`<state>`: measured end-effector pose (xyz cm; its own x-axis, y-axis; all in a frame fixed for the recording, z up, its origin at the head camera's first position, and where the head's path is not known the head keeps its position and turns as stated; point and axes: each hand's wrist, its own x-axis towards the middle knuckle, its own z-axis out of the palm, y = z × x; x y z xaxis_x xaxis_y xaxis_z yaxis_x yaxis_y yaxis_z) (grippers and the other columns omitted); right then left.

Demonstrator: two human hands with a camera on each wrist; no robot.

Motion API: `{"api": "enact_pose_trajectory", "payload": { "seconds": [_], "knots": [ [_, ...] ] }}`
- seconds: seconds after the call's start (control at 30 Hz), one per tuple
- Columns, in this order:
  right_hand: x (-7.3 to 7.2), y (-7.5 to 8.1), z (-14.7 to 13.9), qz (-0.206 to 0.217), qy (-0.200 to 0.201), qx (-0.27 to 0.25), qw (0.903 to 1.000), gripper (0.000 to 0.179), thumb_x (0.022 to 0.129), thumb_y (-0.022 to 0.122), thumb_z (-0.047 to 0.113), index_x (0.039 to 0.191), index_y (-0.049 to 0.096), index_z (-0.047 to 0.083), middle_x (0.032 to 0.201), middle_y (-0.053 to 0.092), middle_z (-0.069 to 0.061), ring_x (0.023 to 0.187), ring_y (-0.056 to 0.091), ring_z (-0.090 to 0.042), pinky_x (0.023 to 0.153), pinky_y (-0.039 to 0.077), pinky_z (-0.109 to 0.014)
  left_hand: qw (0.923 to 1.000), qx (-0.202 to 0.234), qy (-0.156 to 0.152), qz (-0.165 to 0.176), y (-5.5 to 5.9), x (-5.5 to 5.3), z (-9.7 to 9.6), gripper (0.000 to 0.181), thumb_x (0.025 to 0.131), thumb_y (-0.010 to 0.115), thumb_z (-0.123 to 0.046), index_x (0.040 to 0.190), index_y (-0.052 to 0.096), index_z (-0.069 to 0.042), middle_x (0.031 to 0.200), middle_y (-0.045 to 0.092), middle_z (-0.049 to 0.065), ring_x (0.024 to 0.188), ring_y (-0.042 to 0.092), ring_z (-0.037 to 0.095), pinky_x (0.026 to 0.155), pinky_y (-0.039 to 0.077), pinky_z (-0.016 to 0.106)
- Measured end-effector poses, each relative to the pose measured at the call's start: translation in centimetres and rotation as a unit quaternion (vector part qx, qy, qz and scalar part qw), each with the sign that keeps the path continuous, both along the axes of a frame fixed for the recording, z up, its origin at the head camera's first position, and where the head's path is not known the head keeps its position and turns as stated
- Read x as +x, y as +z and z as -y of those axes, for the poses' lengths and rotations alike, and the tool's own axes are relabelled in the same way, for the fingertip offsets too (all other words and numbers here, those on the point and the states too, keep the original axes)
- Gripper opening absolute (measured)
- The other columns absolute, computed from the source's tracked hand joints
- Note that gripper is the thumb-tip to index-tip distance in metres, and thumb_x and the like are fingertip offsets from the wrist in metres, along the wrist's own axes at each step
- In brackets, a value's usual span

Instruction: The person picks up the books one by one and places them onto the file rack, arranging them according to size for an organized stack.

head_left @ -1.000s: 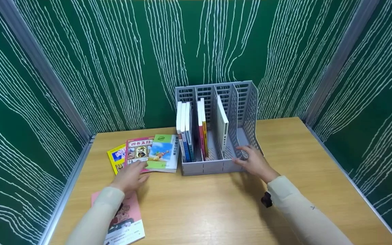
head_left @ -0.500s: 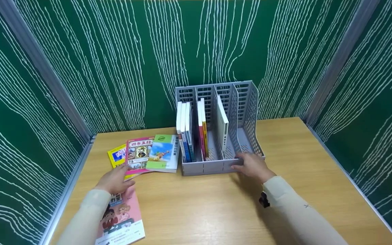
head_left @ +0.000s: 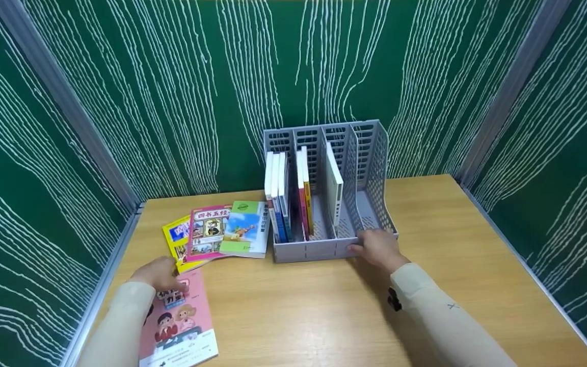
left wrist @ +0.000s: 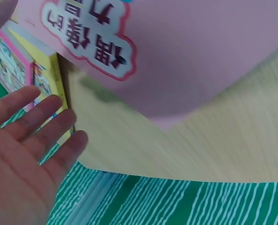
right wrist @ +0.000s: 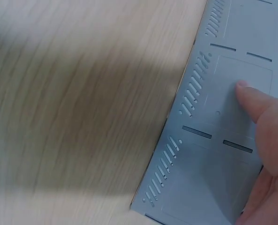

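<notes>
My left hand (head_left: 156,274) hovers over the top end of a pink book (head_left: 191,334) lying at the table's front left. In the left wrist view its fingers (left wrist: 59,123) are extended, with nothing in them, beside the pink cover (left wrist: 195,61). My right hand (head_left: 379,250) grips the low front wall of a grey magazine rack (head_left: 303,251) near its right end. The right wrist view has the thumb (right wrist: 253,101) against the outside of that wall, while the other fingers are mostly hidden behind it. Several books (head_left: 278,204) stand upright in the rack's left three compartments.
Left of the rack, a green-and-blue book (head_left: 243,229) overlaps a pink-bordered comic book (head_left: 207,232), which covers part of a yellow book (head_left: 177,244). Green walls (head_left: 171,102) with white streaks enclose the wooden table (head_left: 293,316) at the back and sides.
My left hand has moved down and left, from the overlapping books to above the pink book. My right hand has closed onto the rack's front wall. The rack and books look nearly unmoved.
</notes>
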<state>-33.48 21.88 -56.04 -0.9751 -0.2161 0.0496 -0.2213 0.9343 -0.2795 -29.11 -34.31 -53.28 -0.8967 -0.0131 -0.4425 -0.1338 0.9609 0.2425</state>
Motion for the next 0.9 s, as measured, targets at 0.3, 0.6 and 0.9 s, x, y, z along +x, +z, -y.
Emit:
{"api": "enact_pose_trajectory", "payload": {
  "seconds": [0.3,0.6,0.9],
  "knots": [
    [0.0,0.3,0.0,0.020,-0.004,-0.009,0.9998,0.033,0.101,0.077,0.039,0.098,0.073,0.007,0.080,0.067,-0.007,0.080,0.059,-0.029,0.100,0.047,-0.063,0.9948,0.034,0.053,0.079,2.6,2.6,-1.1,0.108,0.073,0.103,-0.032,0.160,0.045,-0.003,0.144,0.061,0.024,0.120,0.061,0.039,0.116,0.048,0.068],
    [0.3,0.3,-0.1,0.000,0.001,-0.005,1.0000,0.031,0.101,0.078,0.037,0.091,0.072,0.008,0.078,0.067,-0.006,0.078,0.059,-0.029,0.095,0.048,-0.060,0.9976,0.006,0.027,0.063,2.7,3.1,-1.4,0.094,0.077,0.100,-0.018,0.155,0.051,-0.002,0.137,0.063,0.021,0.115,0.060,0.037,0.115,0.049,0.067],
    [0.4,-0.2,-0.2,-0.030,0.012,-0.001,0.9995,0.035,0.100,0.079,0.039,0.091,0.072,0.005,0.083,0.073,-0.013,0.084,0.067,-0.037,0.094,0.049,-0.063,0.9960,0.025,0.040,0.076,2.1,3.1,-1.5,0.096,0.074,0.102,-0.019,0.154,0.050,-0.002,0.143,0.058,0.027,0.115,0.060,0.038,0.114,0.050,0.067]
  ]
}}
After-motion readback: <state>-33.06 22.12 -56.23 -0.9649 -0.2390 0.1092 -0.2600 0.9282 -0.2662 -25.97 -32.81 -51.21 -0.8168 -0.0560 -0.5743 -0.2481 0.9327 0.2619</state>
